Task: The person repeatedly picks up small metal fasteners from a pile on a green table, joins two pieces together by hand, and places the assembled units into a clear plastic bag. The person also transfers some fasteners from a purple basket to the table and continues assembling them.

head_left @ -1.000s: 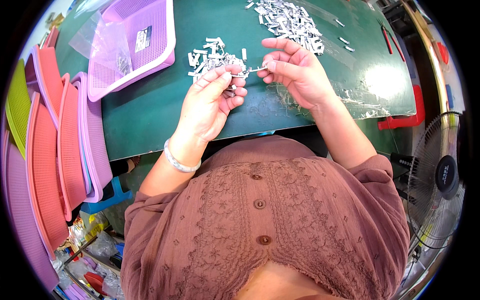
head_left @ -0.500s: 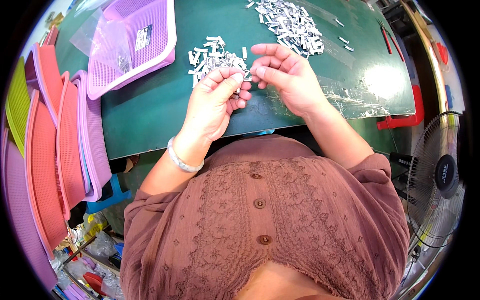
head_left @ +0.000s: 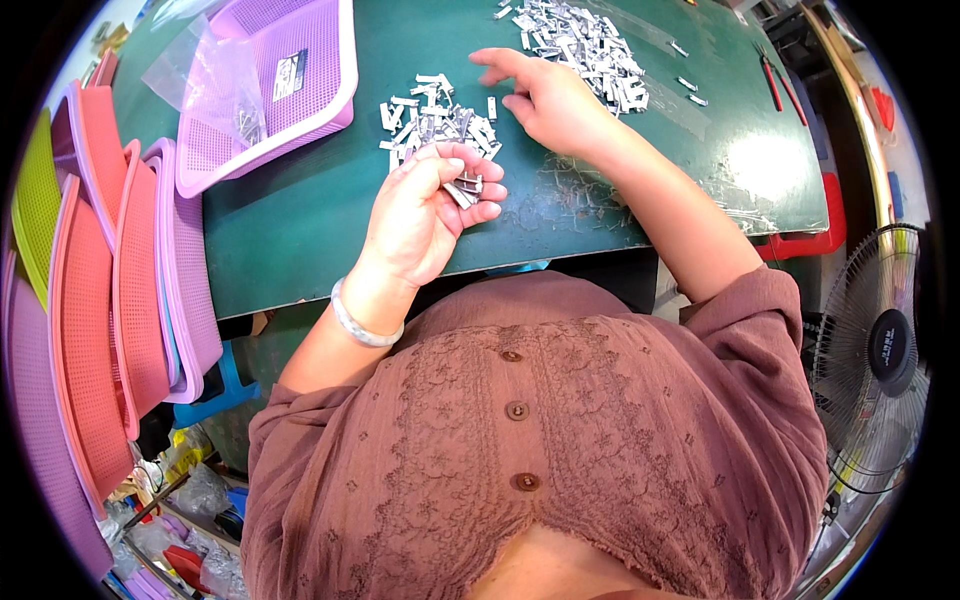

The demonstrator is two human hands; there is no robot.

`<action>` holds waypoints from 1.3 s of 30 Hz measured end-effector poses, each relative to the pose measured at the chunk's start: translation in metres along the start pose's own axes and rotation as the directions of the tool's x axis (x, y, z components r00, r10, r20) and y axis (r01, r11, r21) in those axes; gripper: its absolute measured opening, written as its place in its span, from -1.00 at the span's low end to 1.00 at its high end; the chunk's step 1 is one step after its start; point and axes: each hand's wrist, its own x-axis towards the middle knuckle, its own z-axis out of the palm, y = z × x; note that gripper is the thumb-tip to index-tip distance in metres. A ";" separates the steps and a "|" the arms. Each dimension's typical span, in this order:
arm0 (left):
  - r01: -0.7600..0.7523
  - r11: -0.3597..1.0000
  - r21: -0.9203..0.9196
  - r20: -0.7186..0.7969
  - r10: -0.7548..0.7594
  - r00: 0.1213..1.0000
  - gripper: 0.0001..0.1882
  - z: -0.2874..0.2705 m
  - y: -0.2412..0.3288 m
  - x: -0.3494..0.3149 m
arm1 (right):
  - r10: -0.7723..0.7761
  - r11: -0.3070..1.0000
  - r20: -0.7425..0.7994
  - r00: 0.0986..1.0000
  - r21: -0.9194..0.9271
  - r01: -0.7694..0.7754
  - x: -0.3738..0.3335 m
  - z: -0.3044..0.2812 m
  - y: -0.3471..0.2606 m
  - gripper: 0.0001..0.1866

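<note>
My left hand (head_left: pixel 405 220) is curled, palm up, around several small silvery metal clips (head_left: pixel 463 190) just above the table's near edge. Its fingers partly cover them, so their exact shape is hard to tell. Just beyond it lies a loose pile of similar small metal pieces (head_left: pixel 440 122). My right hand (head_left: pixel 560 105) hovers between that pile and a larger pile of the same pieces (head_left: pixel 590 60) farther back. Its index finger stretches out to the left and its thumb is apart; nothing shows between them.
On the green table (head_left: pixel 290 230) stands a purple basket (head_left: pixel 348 75) with a clear plastic bag (head_left: pixel 210 75). Red-handled pliers (head_left: pixel 772 84) lie at the right. Stacked coloured baskets (head_left: pixel 85 340) line the left side; a fan (head_left: pixel 870 360) stands at the right.
My right hand has left the left hand's fingertips, moving up and away over the table, fingers spreading. My left hand has opened slightly, showing the metal clips in it.
</note>
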 end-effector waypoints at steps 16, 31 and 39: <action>-0.043 0.990 0.133 -0.136 0.061 0.989 -0.86 0.007 -0.002 0.005 | 0.196 0.869 0.163 0.967 0.428 -0.248 -0.007 -0.019 -0.011 -0.56; -0.011 0.980 0.197 -0.155 0.043 0.987 -0.83 0.009 0.001 0.004 | 0.171 0.912 0.156 0.973 0.348 -0.216 -0.026 -0.015 -0.009 -0.54; -0.079 0.954 0.288 -0.144 0.125 0.982 -0.85 0.010 -0.010 0.006 | 0.306 0.559 0.307 0.901 0.709 -0.431 -0.029 -0.012 -0.039 -0.56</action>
